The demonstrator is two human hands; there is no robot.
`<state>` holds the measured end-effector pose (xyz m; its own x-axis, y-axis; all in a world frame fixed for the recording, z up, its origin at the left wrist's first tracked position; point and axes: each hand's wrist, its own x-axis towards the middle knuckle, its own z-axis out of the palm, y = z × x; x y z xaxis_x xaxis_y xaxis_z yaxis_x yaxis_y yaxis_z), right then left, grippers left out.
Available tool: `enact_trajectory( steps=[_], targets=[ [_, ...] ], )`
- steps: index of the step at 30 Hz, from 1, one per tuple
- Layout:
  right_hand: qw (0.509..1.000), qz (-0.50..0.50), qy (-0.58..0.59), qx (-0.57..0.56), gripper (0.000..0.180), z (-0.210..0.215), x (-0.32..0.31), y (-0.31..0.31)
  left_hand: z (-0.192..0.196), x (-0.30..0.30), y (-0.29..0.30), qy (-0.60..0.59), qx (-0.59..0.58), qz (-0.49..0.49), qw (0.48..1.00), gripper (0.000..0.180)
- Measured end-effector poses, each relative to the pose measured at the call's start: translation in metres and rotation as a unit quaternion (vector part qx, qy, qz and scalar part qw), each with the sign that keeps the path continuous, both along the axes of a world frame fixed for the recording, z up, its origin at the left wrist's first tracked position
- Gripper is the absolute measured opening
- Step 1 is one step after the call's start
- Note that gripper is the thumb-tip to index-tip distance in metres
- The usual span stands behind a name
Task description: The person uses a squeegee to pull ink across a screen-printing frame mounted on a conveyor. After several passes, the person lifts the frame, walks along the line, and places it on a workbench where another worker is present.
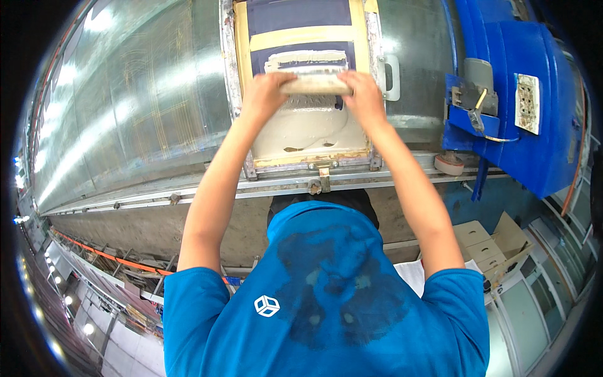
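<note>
On the long shiny metal table [151,88], the yellow-taped rectangular frame [233,75] looks partway worked: pale wet paste [304,133] covers its near part, its far dark panel [300,16] is bare, and left hand [269,94] and right hand [364,95] grip a pale bar-shaped tool [315,84] between.

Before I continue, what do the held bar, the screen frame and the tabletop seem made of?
Held bar: perhaps wood, dull beige, rounded; plastic is possible. Screen frame: likely metal, dull grey, straight scuffed rails. Tabletop: glass or polished metal, given its glossy reflections.
</note>
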<state>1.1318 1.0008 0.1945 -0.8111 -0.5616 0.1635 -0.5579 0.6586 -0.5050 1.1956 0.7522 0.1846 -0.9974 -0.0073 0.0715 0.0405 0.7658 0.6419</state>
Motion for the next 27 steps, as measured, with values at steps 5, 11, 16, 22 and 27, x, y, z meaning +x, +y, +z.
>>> enact_trajectory(
  steps=[5,11,16,22,27],
  targets=[
    [0.999,0.0,-0.03,0.038,0.056,0.032,0.1,0.019,-0.005,0.098,0.021,0.043,-0.01,-0.027,0.999,0.05],
    [0.996,0.01,-0.061,0.064,0.046,0.042,0.078,0.027,0.014,0.075,0.01,-0.033,0.042,-0.044,0.998,0.05],
    [0.996,-0.016,-0.06,0.062,0.03,0.053,-0.034,-0.014,0.049,-0.031,-0.016,-0.137,-0.001,-0.011,0.991,0.044],
    [1.0,-0.021,-0.002,-0.011,0.044,0.006,-0.005,-0.003,0.008,-0.01,-0.004,-0.003,-0.011,0.003,1.0,0.041],
    [1.0,0.005,-0.022,0.01,0.057,0.017,0.096,0.029,-0.013,0.092,0.025,0.04,-0.03,-0.025,0.998,0.055]
  ],
)
